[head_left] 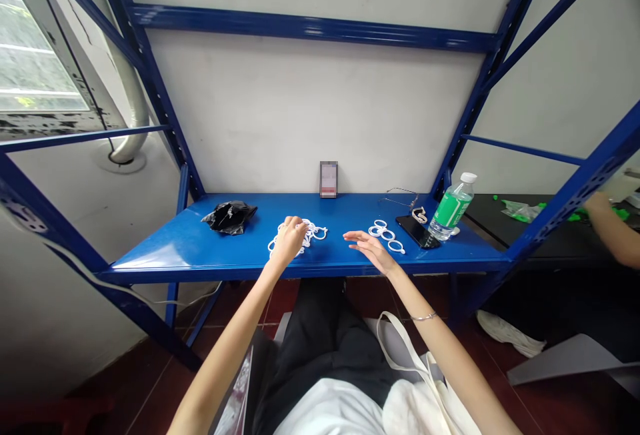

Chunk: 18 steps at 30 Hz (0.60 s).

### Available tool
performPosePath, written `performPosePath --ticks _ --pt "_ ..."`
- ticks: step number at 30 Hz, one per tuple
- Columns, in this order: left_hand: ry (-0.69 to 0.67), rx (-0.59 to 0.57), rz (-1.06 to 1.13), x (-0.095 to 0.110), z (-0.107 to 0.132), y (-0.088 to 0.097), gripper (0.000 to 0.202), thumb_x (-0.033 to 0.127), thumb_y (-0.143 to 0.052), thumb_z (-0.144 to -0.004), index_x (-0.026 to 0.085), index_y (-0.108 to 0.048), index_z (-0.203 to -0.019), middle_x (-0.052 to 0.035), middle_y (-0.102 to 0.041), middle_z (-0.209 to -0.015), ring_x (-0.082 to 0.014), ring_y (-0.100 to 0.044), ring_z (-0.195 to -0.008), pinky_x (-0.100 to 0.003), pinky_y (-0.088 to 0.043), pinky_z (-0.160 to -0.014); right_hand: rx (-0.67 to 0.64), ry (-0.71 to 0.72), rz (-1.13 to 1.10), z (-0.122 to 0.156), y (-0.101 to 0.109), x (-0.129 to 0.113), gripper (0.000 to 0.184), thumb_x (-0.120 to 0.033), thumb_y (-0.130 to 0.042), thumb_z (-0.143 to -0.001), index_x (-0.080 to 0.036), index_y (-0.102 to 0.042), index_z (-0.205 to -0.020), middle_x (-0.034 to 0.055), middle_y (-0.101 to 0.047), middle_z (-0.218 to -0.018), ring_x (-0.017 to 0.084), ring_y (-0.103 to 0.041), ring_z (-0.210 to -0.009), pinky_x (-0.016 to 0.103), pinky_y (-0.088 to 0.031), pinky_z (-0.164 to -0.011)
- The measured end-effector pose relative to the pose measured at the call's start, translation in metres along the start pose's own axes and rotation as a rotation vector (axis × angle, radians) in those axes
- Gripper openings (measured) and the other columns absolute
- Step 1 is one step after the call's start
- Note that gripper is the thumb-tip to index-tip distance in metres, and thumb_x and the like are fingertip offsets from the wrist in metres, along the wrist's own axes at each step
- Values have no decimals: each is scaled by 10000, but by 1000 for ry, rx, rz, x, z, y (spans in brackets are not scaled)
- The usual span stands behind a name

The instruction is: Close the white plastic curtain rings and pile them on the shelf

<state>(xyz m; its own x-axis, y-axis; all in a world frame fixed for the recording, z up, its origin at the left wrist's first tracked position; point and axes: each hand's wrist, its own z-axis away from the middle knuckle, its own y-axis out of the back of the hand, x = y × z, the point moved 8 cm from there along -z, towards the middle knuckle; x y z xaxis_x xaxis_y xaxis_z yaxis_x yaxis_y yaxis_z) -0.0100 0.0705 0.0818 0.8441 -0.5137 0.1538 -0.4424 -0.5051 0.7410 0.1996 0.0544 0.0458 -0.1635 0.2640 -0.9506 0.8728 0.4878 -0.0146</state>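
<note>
White rings [305,234] under left hand [289,240] fingers [299,224].

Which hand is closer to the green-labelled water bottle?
Right. The right hand lies open left of the bottle, with a phone between them; the left hand sits farther left on a pile of white rings.

Crumpled black bag [229,216] left on blue worktop [165,248]; green-label bottle [451,208] beside black phone [418,231] right; small card [329,179] against wall.
</note>
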Motion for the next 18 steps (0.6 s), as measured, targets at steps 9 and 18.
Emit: performPosePath --ticks 9,18 --pt "41 -57 -195 -40 8 -7 265 186 -438 -920 192 -700 -958 -124 -616 -1086 -283 -504 -1075 -357 -437 -742 437 130 663 9 80 -22 235 -315 -488 -853 -222 -674 -963 68 -644 -1100 242 -560 -1082 425 -430 -948" --pt "45 -101 -198 -44 10 -13 271 204 -442 -917 205 -702 -997 -122 -619 -1090 -287 -507 -1077 -356 -446 -748 497 81 1366 14 89 -10 298 -191 -406 -864 -195 -658 -1022 100 -653 -1148 292 -506 -1129 473 -398 -932"
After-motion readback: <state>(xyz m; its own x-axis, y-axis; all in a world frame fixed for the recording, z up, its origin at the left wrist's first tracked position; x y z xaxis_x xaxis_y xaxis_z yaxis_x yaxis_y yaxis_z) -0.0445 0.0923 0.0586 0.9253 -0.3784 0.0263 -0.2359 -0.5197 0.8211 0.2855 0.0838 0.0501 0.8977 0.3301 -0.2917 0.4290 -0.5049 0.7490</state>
